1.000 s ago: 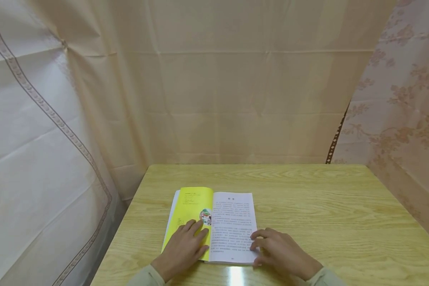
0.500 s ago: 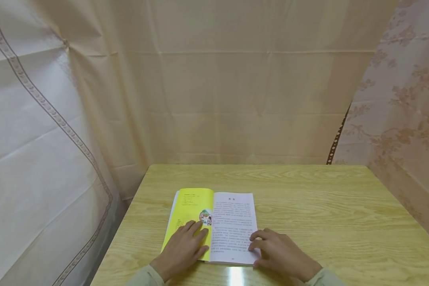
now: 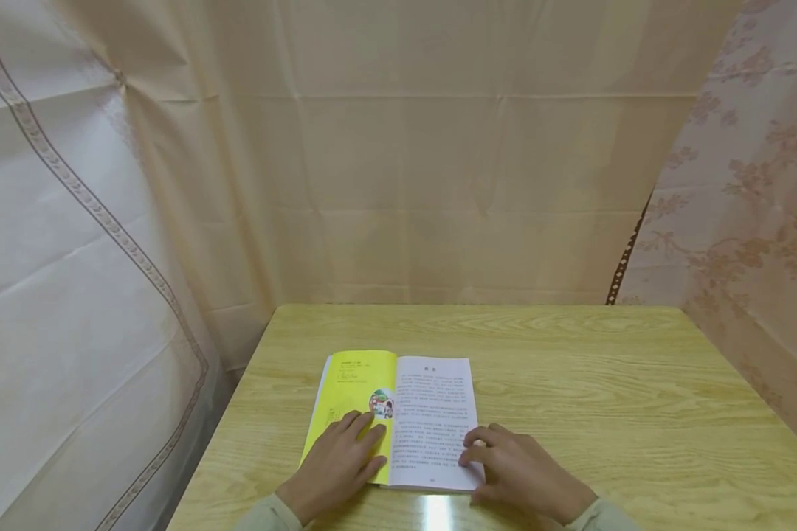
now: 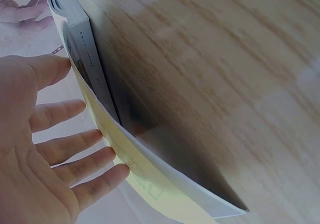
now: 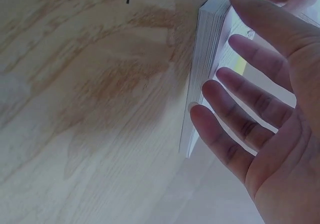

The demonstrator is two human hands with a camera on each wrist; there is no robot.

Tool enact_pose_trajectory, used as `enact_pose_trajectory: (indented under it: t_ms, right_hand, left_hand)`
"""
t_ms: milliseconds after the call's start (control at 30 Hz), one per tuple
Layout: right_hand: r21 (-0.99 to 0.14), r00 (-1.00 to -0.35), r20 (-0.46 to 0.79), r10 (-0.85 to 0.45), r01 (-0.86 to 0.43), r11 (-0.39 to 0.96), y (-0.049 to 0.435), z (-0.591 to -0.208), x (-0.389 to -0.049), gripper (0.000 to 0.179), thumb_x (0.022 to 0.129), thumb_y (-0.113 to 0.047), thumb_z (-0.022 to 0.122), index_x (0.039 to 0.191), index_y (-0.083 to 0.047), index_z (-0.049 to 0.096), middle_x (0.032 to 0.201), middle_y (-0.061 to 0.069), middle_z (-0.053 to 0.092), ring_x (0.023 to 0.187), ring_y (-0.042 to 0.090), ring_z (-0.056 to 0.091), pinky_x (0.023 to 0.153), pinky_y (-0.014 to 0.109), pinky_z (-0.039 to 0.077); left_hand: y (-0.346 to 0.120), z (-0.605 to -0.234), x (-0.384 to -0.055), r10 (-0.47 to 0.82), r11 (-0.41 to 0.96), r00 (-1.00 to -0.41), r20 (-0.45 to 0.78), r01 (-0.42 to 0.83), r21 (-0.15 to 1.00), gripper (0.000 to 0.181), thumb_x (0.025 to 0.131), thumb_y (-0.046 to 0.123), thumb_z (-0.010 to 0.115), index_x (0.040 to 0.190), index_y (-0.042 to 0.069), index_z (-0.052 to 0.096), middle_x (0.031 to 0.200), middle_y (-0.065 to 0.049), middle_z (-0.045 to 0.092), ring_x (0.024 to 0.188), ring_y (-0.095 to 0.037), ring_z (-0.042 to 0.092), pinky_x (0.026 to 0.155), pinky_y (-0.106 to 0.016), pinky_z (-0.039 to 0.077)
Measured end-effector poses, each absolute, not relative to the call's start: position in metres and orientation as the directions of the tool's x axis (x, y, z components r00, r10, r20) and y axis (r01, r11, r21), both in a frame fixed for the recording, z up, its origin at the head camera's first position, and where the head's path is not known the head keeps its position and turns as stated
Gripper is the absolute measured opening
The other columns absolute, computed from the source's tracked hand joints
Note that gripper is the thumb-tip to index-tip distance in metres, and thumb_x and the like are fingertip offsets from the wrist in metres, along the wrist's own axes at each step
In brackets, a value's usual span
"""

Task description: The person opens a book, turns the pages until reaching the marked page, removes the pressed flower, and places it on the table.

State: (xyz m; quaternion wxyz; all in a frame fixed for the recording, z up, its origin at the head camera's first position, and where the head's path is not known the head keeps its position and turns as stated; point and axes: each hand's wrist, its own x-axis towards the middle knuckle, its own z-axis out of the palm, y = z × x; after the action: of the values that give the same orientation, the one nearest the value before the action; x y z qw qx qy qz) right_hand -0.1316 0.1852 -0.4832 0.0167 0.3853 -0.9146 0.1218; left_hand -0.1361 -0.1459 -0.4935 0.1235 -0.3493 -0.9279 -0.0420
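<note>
An open book lies near the table's front edge, a yellow leaf on its left side and a white printed page on its right. My left hand rests spread on the yellow leaf. The left wrist view shows that leaf bowed up off the table, fingertips against its inner face. At the lower right corner of the white page is my right hand, fingers bent lightly onto the margin, thumb near the bottom corner. The right wrist view shows these fingers beside the thick page block, gripping nothing.
The wood-grain table stretches to the right of and behind the book. A beige curtain hangs behind it, with a white cloth on the left and a flowered cloth on the right. Light glares at the front edge.
The right hand's fingers have crept slightly left over the page margin, and its thumb has drawn in at the corner. The left hand and book stay almost in place.
</note>
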Motion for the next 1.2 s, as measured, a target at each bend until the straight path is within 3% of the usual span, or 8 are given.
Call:
enact_pose_trajectory:
  t_ms: [267,533,800,967,1200]
  right_hand:
    - [-0.208,-0.697,0.105,-0.709,-0.713,0.67,0.185,-0.48,-0.132,0.031,0.086,-0.046,0.081,0.106,-0.023,0.079,0.121,-0.003,0.067,0.103,0.012,0.062,0.072,0.026,0.055]
    - [-0.222,-0.609,0.196,-0.769,-0.791,0.57,0.191,-0.478,-0.136,0.008,0.09,-0.025,0.081,0.098,-0.023,0.081,0.115,-0.002,0.072,0.101,0.013,0.067,0.075,0.027,0.058]
    - [-0.234,-0.524,0.308,-0.794,-0.851,0.471,0.192,-0.478,-0.142,0.012,0.084,-0.013,0.082,0.094,-0.021,0.081,0.1,-0.01,0.074,0.09,0.002,0.061,0.071,0.012,0.05]
    - [-0.202,-0.531,0.352,-0.771,-0.847,0.492,0.19,-0.479,-0.143,0.015,0.08,-0.013,0.085,0.082,-0.026,0.076,0.089,-0.02,0.069,0.079,-0.004,0.051,0.063,0.006,0.041]
    - [-0.22,-0.541,0.367,-0.757,-0.841,0.495,0.19,-0.481,-0.143,0.018,0.078,-0.015,0.086,0.08,-0.028,0.074,0.086,-0.022,0.068,0.075,-0.005,0.045,0.06,0.006,0.038]
  left_hand:
    - [-0.147,-0.495,-0.135,0.641,0.746,-0.711,0.289,0.665,-0.018,0.034,0.098,0.037,0.069,0.121,0.013,0.065,0.128,-0.014,0.064,0.113,-0.03,0.062,0.084,-0.045,0.059]
    - [-0.147,-0.495,-0.135,0.64,0.749,-0.717,0.277,0.663,-0.014,0.034,0.099,0.037,0.069,0.121,0.012,0.066,0.129,-0.013,0.064,0.114,-0.029,0.061,0.084,-0.044,0.059]
    - [-0.143,-0.492,-0.134,0.635,0.751,-0.726,0.265,0.66,0.008,0.033,0.099,0.036,0.068,0.121,0.011,0.068,0.129,-0.013,0.064,0.115,-0.029,0.061,0.087,-0.044,0.059]
    - [-0.138,-0.491,-0.132,0.61,0.777,-0.759,0.229,0.629,0.015,0.05,0.097,0.053,0.065,0.123,0.01,0.069,0.134,-0.013,0.062,0.118,-0.03,0.06,0.093,-0.046,0.056]
    - [-0.134,-0.492,-0.129,0.62,0.774,-0.746,0.242,0.633,-0.032,0.074,0.085,0.074,0.064,0.121,0.01,0.069,0.133,-0.013,0.061,0.115,-0.029,0.059,0.085,-0.044,0.058]
